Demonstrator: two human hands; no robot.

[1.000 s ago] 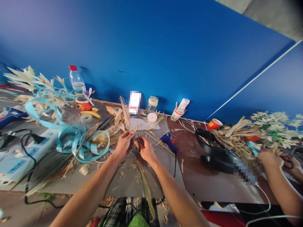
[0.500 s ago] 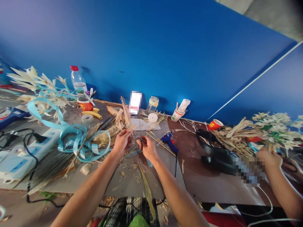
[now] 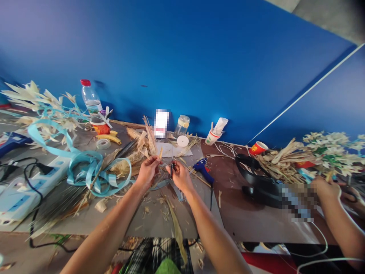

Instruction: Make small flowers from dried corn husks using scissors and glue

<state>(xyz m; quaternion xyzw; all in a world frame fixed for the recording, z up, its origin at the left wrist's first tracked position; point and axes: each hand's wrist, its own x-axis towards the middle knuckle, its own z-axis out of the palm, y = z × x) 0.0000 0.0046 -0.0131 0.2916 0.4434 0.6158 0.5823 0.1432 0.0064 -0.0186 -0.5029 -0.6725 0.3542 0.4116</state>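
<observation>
My left hand (image 3: 147,174) is closed, pinching a small pale-yellow strip of dried husk (image 3: 161,153) whose tip points up. Close beside it, my right hand (image 3: 181,177) is closed around scissors (image 3: 172,170) with dark handles. Their thin blades point away from me and stand apart from the husk strip. Behind my left hand lies a heap of dried corn husks (image 3: 150,133). A blue glue gun (image 3: 204,170) rests just right of my right hand. Below my hands, a long dry leaf (image 3: 177,224) hangs over the table's front edge.
Curled light-blue ribbon (image 3: 82,167), a power strip (image 3: 37,190) and a tape roll (image 3: 103,143) lie left. A bottle (image 3: 91,99), a jar (image 3: 182,125) and paper cups (image 3: 213,136) stand along the blue wall. At right are a black headset-like object (image 3: 256,182) and another person's hand (image 3: 326,190).
The view has shifted slightly, so the tabletop things sit a little further left. The husk strip in my left hand now points more upright. Both hands keep their hold.
</observation>
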